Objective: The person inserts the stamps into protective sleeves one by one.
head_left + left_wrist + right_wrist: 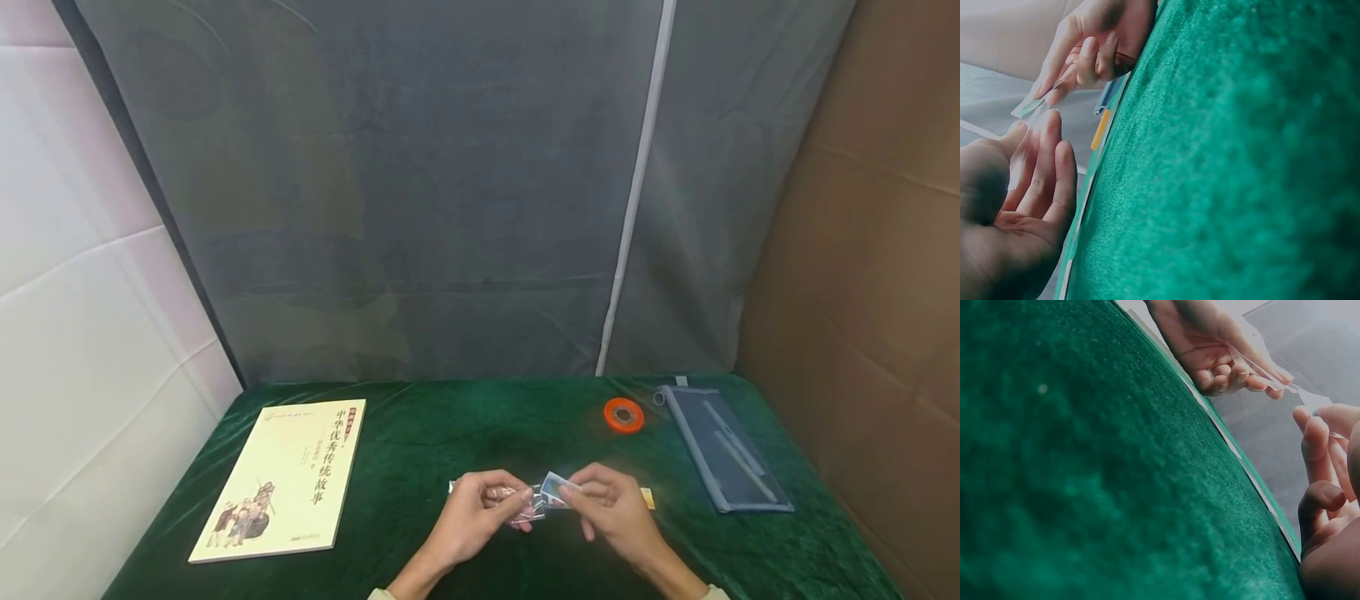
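Near the front middle of the table, my left hand [474, 512] pinches a crinkled clear plastic sleeve [537, 505] between thumb and fingers. Just to its right, my right hand [621, 510] pinches a small stamp-like card [553, 485] with a pale border and a bluish picture. Card and sleeve meet between the fingertips; in the left wrist view the card [1026, 109] is at the sleeve's [1019, 165] upper end. I cannot tell whether part of the card sits inside the sleeve. Fingers hide much of both.
A cream book [288, 475] lies at the left on the green cloth [420, 433]. Behind the right hand are an orange tape roll [610, 414] and a zipped mesh pouch [697, 442] holding pens. A small yellow-orange item [648, 498] shows partly beside the right hand.
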Demonstrator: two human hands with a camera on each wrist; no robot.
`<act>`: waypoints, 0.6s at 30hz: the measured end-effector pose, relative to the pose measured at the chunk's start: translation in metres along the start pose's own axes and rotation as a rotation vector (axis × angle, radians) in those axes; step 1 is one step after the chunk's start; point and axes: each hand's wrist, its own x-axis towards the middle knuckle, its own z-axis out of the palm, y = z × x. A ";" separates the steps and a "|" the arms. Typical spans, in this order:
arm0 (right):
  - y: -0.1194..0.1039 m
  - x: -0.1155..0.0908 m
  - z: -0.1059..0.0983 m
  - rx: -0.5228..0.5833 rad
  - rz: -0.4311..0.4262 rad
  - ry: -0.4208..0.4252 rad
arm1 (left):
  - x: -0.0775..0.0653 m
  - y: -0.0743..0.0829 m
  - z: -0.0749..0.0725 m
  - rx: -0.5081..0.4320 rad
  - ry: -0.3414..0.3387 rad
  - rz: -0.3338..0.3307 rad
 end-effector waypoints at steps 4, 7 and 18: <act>0.001 0.000 0.000 0.006 0.001 -0.008 | 0.000 0.001 0.000 0.009 -0.001 0.000; 0.002 0.000 -0.001 0.012 -0.005 -0.012 | 0.000 0.001 0.000 0.011 -0.003 0.000; 0.000 -0.001 -0.001 0.004 0.057 -0.012 | 0.000 0.001 -0.001 0.025 -0.004 -0.002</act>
